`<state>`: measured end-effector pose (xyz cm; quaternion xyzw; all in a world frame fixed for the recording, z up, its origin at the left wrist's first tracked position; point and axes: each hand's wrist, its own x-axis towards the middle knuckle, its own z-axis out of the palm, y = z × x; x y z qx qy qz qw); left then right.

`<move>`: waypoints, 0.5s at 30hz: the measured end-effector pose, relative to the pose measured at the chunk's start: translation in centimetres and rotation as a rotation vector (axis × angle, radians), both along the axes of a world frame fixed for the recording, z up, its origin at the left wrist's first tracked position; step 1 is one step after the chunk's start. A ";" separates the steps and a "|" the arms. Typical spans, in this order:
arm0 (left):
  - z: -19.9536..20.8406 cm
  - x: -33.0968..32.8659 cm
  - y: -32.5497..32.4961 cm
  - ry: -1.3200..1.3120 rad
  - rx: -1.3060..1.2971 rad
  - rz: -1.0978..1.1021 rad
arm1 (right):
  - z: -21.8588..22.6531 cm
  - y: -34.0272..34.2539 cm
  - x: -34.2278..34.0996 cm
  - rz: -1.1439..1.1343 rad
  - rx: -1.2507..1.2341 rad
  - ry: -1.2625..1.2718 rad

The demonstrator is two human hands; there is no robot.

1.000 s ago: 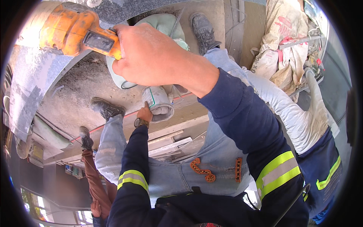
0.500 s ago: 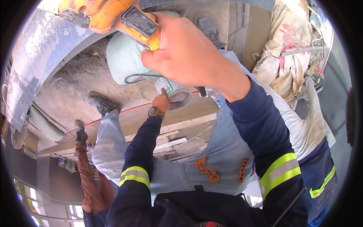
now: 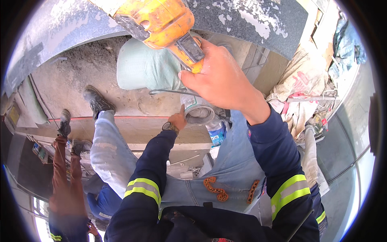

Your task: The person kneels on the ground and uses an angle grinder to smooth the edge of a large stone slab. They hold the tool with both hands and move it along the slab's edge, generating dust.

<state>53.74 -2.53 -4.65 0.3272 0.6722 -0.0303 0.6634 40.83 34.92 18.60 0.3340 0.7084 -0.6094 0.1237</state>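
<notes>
My right hand (image 3: pixel 219 78) grips the handle of an orange power tool (image 3: pixel 159 20) held against a grey speckled stone slab (image 3: pixel 250 20) at the top of the view. Lower down, my left hand (image 3: pixel 177 119) rests on a grey plastic can (image 3: pixel 198 109), one finger raised along its side. A plastic bottle with a blue label (image 3: pixel 217 133) stands beside the can. Dark sleeves with yellow reflective bands cover both my forearms, and my legs in light jeans show below.
A pale green sack (image 3: pixel 147 68) lies on the dusty concrete floor (image 3: pixel 72 72). My shoe (image 3: pixel 96 101) rests near a red line. Crumpled sacks and rags (image 3: pixel 302 84) pile up at right. Another person in brown trousers (image 3: pixel 64 177) stands at left.
My right hand has carried the orange tool rightward across the slab. My left hand has stayed at the grey can.
</notes>
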 end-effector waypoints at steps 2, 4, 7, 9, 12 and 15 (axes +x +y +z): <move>1.2 -0.5 0.2 0.044 0.150 0.090 | 0.8 0.6 -0.5 0.020 -0.006 -0.005; 0.4 -1.1 2.4 0.039 0.299 0.089 | 1.3 1.1 -1.4 0.043 0.037 0.008; -1.7 -1.5 8.5 -0.078 0.350 -0.086 | 1.5 2.0 -2.7 0.085 0.062 -0.081; -2.7 -1.0 11.0 -0.143 0.284 -0.155 | 1.5 2.6 -3.5 0.117 0.102 -0.119; -4.2 1.5 8.9 -0.134 0.429 -0.152 | 0.2 3.8 -2.9 0.132 0.116 -0.122; -3.2 -1.1 11.1 -0.238 0.432 -0.284 | -1.5 4.7 -1.5 0.173 0.128 -0.064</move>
